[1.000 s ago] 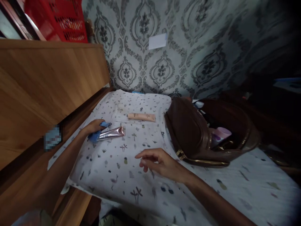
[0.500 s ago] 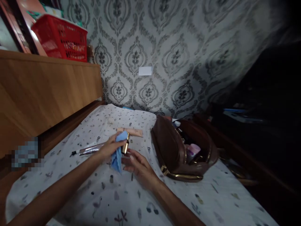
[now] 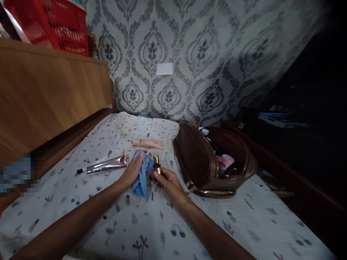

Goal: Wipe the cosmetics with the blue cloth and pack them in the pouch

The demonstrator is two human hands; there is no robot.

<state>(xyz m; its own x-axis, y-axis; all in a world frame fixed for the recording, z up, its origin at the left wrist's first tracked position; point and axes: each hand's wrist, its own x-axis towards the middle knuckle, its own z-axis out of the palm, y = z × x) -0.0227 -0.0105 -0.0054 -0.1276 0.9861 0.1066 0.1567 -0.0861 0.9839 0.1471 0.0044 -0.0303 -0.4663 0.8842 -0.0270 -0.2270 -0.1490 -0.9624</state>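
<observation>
My left hand is closed on a crumpled blue cloth that hangs below the fingers. Just right of the cloth, my right hand grips a small gold bottle by its lower part, its gold top pointing up and a dark band at the neck. A shiny silver-pink tube with a black tip lies left of my left hand. Beyond both hands, a peach tube rests flat on the printed sheet.
An open brown bag with a pink-and-white container inside stands at the right. Along the left runs a wooden panel, with a red basket above it. Patterned wallpaper covers the wall behind.
The gold bottle has passed from my left hand and cloth into my right hand, which has closed on it. My left hand keeps the cloth. The view has tilted down slightly.
</observation>
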